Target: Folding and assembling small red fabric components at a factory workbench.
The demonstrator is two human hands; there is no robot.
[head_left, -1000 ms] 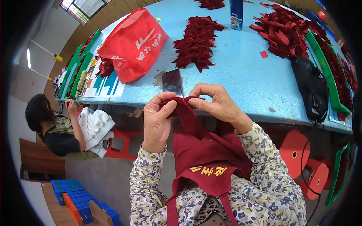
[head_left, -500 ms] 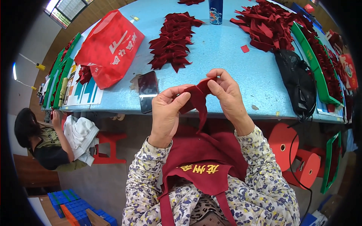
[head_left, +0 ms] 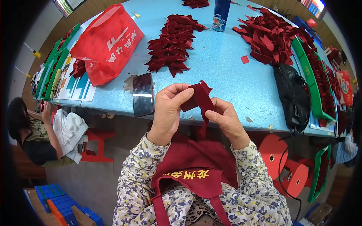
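Left hand (head_left: 168, 109) is closed on a folded strip of dark red ribbon (head_left: 199, 98), thumb pressed across the fold and fingers curled behind it. Right hand (head_left: 225, 118) pinches the same ribbon from below, thumb and forefinger meeting on the strip where it runs downward. The ribbon is held up off the surface, just in front of the near edge of the light blue table (head_left: 226, 64), its loose tail hanging between the wrists toward the dark red apron (head_left: 196, 165).

Just left of the left hand, a black smartphone (head_left: 142, 94) lies flat on the table, screen up. Beyond the hands — mid-table — sits a heap of finished dark red ribbon bows (head_left: 173, 43); a larger pile of cut dark red ribbon pieces (head_left: 269, 35) lies to the right, with a black bag (head_left: 294, 94) near it. A red fabric tote bag (head_left: 105, 43) rests at far left, and a blue spray can (head_left: 220, 14) stands upright at the far side. A second person (head_left: 34, 132) sits low at the left, well apart.
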